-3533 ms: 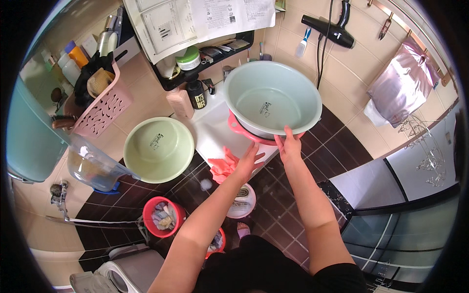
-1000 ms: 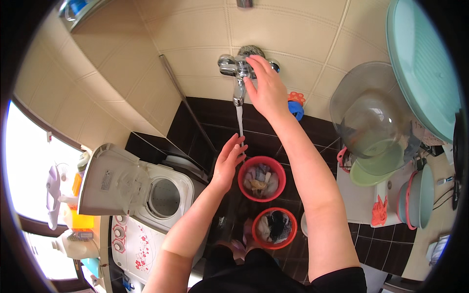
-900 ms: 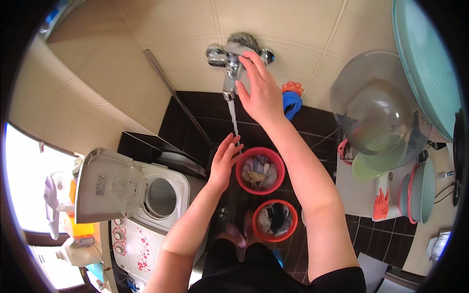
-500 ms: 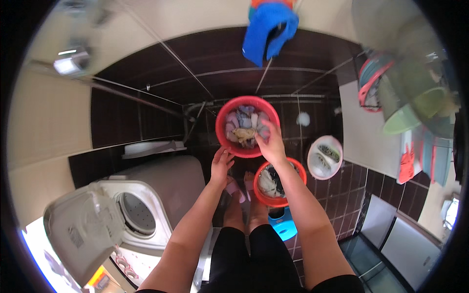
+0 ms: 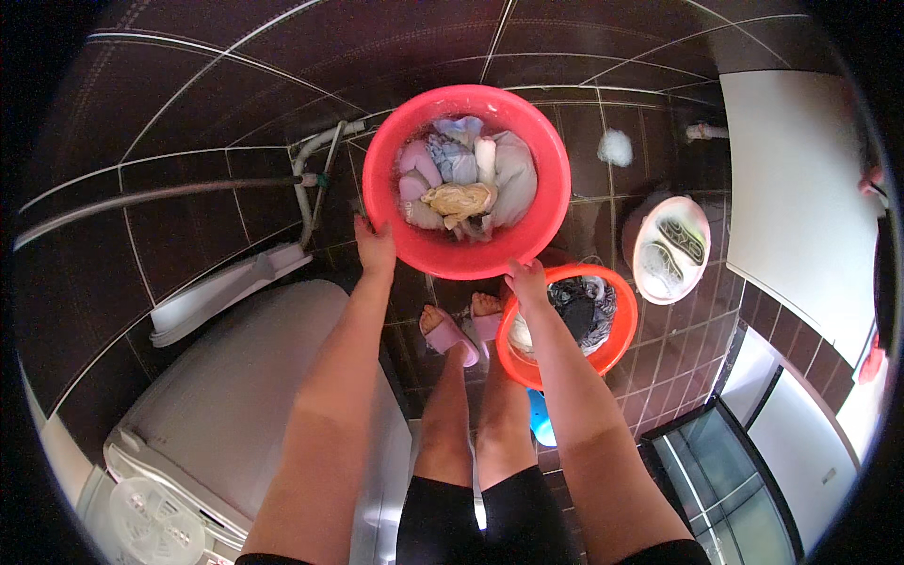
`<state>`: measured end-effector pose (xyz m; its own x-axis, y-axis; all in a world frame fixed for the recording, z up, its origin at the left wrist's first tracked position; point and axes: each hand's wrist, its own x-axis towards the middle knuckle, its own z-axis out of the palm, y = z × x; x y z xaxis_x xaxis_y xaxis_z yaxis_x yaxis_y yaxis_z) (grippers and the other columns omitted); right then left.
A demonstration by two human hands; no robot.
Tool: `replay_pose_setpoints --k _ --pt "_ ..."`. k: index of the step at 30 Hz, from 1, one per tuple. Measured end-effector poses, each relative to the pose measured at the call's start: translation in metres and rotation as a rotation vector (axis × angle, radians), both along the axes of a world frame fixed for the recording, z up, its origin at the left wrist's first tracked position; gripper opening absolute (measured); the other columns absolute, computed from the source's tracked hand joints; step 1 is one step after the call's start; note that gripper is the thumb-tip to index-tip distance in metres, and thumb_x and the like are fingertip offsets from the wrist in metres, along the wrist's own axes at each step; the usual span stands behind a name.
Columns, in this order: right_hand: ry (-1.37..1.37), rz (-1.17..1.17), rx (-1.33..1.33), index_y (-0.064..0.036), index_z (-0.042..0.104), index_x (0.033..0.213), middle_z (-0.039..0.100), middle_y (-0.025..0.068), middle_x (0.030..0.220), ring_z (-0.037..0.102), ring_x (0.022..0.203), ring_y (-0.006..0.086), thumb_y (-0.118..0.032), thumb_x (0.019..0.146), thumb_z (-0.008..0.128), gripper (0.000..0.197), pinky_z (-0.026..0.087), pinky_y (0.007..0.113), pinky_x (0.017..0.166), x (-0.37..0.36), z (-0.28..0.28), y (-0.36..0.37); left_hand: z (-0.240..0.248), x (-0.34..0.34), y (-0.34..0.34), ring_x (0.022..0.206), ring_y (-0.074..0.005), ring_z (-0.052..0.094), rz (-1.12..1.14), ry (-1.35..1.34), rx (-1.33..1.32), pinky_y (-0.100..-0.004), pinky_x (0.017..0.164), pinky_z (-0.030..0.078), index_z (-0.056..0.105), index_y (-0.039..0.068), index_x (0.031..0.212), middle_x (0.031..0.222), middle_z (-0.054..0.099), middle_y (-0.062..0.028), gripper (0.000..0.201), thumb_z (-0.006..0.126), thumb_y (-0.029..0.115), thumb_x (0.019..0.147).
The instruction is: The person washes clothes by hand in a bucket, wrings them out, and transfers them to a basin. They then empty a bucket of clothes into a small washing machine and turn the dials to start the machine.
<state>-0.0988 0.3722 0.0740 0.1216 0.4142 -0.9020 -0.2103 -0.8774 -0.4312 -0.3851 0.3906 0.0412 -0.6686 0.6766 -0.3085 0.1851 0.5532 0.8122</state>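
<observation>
1. Clearly, the red tub is the main item: upper middle of the frame, mouth facing the camera, bundled clothes inside, a tan cloth nearest the lower wall.
2. Left hand: at the tub's lower-left rim, narrow, fingers and thumb closed about the edge.
3. Right hand: at the lower-right rim, likewise narrow, holding the edge; far side of the grip hidden.
4. Key relation: tub lies straight up-frame from the gap between the hands. Mouth nearly round, so no clear long axis. Both hands touch it; neither is nearer.
5. Cannot tell whether the tub's base meets the floor.
6. Orange basin, dark and pale laundry within, sits just below-right of the tub, partly behind the right forearm.
7. Farther right: pale oval basin with two dark-patterned, sole-shaped items.
8. Lower left: grey machine.
</observation>
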Motion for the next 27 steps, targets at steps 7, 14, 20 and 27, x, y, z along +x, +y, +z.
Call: replay_pose_setpoints --k 7,14,20,27 --pt "-0.114 -0.164 0.076 -0.007 0.048 0.111 0.058 0.0063 0.108 0.061 0.092 0.0199 -0.019 0.082 0.068 0.037 0.055 0.038 0.072 -0.006 0.003 0.004 0.007 -0.013 0.037 0.079 -0.025 0.064 -0.179 0.083 -0.253 -0.0345 0.073 0.048 0.06 -0.001 0.095 0.085 0.066 -0.0135 0.037 0.075 0.022 0.07" --pt "-0.194 -0.112 0.335 0.0002 0.059 0.094 0.065 0.0073 0.087 0.061 0.075 0.0164 -0.004 0.076 0.066 0.02 0.049 0.029 0.067 0.009 0.018 0.029 0.029 -0.007 0.023 0.077 -0.0193 0.063 0.135 -0.165 -0.088 -0.0321 0.07 0.048 0.064 -0.002 0.088 0.083 0.067 -0.0109 0.023 0.068 0.014 0.072" --pt "-0.444 0.214 0.402 -0.0007 0.06 0.088 0.064 0.0059 0.082 0.06 0.074 0.0144 -0.004 0.072 0.065 0.018 0.048 0.029 0.065 0.015 0.035 0.035 0.076 0.008 -0.022 0.074 -0.0172 0.058 0.217 -0.184 -0.157 -0.0303 0.069 0.046 0.061 -0.002 0.086 0.082 0.064 -0.0054 0.01 0.061 0.003 0.077" --pt "-0.206 0.202 0.327 0.0007 0.059 0.096 0.063 0.0052 0.086 0.059 0.078 0.0128 0.003 0.073 0.063 0.024 0.047 0.027 0.07 -0.014 0.097 0.004 0.097 -0.005 -0.12 0.079 -0.0197 0.059 0.58 -0.352 -0.092 -0.0328 0.07 0.048 0.057 -0.002 0.096 0.092 0.062 -0.0087 0.018 0.059 0.002 0.078"
